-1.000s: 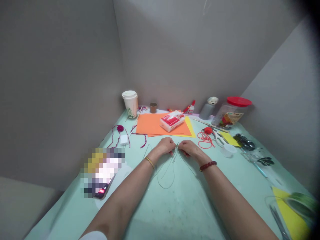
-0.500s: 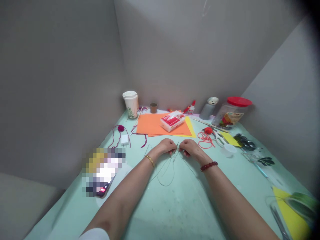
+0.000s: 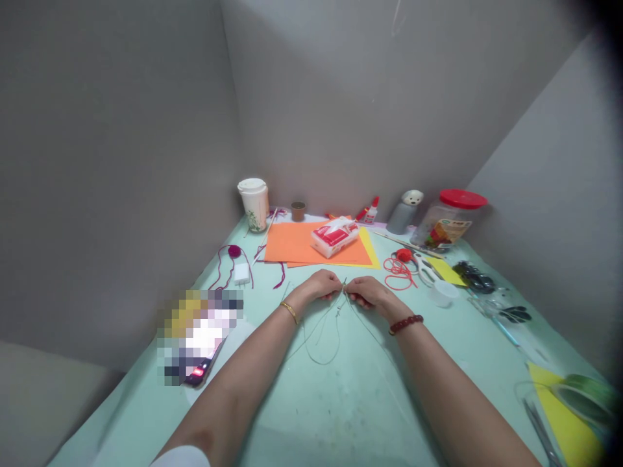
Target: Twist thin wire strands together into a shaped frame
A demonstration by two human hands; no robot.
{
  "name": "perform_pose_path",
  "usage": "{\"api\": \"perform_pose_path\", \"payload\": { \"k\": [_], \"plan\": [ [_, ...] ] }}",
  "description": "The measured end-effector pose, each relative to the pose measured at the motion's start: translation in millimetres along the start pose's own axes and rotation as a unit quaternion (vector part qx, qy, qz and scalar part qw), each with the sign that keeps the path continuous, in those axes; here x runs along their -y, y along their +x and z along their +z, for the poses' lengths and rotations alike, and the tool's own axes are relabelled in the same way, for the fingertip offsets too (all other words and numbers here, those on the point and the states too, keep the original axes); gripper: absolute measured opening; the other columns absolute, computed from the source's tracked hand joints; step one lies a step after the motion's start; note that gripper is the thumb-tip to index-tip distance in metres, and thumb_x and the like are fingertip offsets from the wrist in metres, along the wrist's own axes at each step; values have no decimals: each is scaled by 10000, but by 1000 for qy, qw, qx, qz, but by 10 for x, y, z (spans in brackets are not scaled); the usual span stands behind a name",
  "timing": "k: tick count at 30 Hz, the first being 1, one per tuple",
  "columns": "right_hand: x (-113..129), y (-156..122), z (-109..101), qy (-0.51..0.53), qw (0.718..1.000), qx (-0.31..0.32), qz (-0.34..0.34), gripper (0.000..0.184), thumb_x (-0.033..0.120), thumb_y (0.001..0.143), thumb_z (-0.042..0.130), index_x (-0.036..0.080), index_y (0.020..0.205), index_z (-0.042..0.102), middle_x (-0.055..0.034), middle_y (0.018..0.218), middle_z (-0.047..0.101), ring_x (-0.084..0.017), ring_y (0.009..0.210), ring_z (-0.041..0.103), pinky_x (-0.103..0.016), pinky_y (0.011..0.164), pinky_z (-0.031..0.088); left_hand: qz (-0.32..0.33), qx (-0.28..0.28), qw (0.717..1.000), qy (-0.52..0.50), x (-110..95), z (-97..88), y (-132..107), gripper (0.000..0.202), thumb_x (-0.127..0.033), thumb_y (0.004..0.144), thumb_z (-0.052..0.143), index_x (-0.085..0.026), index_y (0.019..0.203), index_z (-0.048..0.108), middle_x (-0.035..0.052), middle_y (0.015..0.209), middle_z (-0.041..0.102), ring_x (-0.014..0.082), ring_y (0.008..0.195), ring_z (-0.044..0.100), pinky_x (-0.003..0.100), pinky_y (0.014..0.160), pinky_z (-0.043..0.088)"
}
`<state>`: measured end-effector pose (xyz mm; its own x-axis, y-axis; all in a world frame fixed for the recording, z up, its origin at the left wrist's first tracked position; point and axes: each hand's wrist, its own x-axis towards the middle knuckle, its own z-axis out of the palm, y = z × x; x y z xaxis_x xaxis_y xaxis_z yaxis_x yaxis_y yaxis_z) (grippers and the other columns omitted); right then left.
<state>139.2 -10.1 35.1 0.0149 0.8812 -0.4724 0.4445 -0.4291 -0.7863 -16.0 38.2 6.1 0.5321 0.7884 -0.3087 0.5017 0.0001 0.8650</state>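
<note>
My left hand (image 3: 322,285) and my right hand (image 3: 367,291) meet over the middle of the pale green table (image 3: 341,402), fingertips almost touching. Both are pinched closed on thin green-grey wires (image 3: 321,337), which cross between the fingertips and trail back towards me in loops and long strands on the table. A gold bracelet sits on my left wrist and a dark red bead bracelet on my right.
Behind the hands lie orange and yellow paper sheets (image 3: 302,245) with a tissue pack (image 3: 335,236). A lidded cup (image 3: 254,203), glue bottle (image 3: 372,210), red-lidded jar (image 3: 450,218), red cord (image 3: 398,272), scissors (image 3: 426,267) and small white cup (image 3: 442,292) stand around. A phone (image 3: 197,371) lies left.
Both hands stay in place, working the wires with small finger movements; the wire loop on the table has shifted slightly.
</note>
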Motion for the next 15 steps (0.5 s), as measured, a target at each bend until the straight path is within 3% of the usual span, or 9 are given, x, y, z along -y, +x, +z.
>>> {"api": "perform_pose_path", "payload": {
  "k": [7, 15],
  "plan": [
    [-64, 25, -61, 5, 1000, 26, 1, 165, 158, 763, 494, 144, 599, 486, 22, 490, 441, -67, 401, 363, -197, 388, 274, -6, -20, 1000, 7, -24, -14, -35, 129, -276, 675, 528, -159, 710, 571, -35, 500, 502, 84, 438, 403, 218, 449, 296],
    [3, -92, -31, 37, 999, -16, 0, 153, 71, 700, 499, 155, 583, 448, 39, 429, 377, -64, 377, 298, -200, 365, 196, -38, -51, 998, 3, -144, 23, -60, 112, -233, 662, 565, -132, 657, 612, -20, 469, 510, 80, 432, 418, 214, 457, 319]
  ]
}}
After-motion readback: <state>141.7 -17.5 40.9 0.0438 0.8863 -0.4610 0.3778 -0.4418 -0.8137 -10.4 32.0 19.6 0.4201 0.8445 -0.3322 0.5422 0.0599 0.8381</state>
